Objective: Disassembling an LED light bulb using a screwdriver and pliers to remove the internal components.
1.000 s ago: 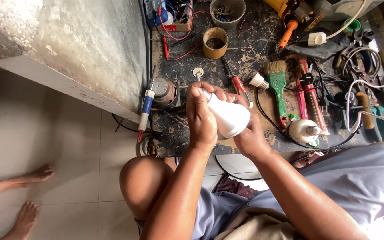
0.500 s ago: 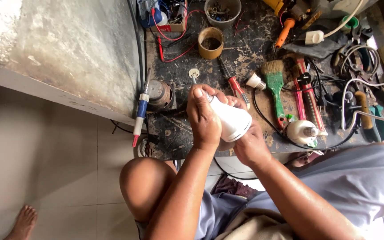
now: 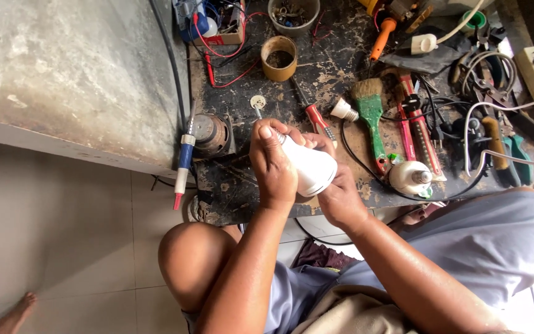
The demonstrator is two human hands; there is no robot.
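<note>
- Head view: both hands grip a white bulb housing (image 3: 309, 168) above the edge of a stained workbench (image 3: 329, 74).
- Left hand (image 3: 273, 166) wraps over its narrow end, fingers curled tight.
- Right hand (image 3: 341, 195) clasps it from beneath.
- Just beyond the hands lies a red-handled screwdriver (image 3: 316, 117); to the right hand's side, a green brush (image 3: 372, 120) and another white bulb (image 3: 410, 178).

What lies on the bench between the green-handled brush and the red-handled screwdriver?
In the head view, a small white lamp base lies between the green-handled brush and the red-handled screwdriver, with a black cable curving through just below it.
</note>
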